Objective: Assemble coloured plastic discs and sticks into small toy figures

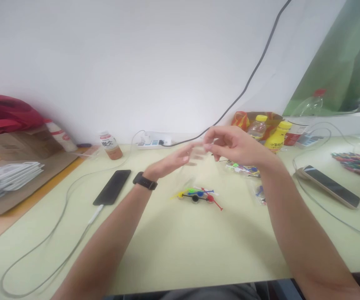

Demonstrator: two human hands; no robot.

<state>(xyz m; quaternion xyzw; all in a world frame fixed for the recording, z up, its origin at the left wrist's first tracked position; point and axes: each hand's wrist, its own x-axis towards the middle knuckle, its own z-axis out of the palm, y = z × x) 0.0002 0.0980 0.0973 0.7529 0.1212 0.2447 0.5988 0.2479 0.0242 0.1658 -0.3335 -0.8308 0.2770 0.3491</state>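
Note:
Several small plastic spinner arrows lie in a loose cluster on the table: a black spinner [195, 198], a red spinner [210, 198], a blue spinner [200, 193] and a yellow spinner [180, 194] among them. Above and beyond them, my left hand [173, 160], with a black watch on its wrist, reaches toward the right hand. Its fingers are smeared by motion. My right hand [234, 143] is closed in a pinch, thumb against fingertips. Whatever sits in that pinch is too faint to make out.
More spinners in clear bags [242, 168] lie behind the right forearm. Left are a black phone [112, 187] on a cable and a drink bottle [110, 146]. Right are a yellow bottle [277, 137], another phone [331, 186] and a colourful bundle [356, 162]. A power strip [153, 141] stands by the wall.

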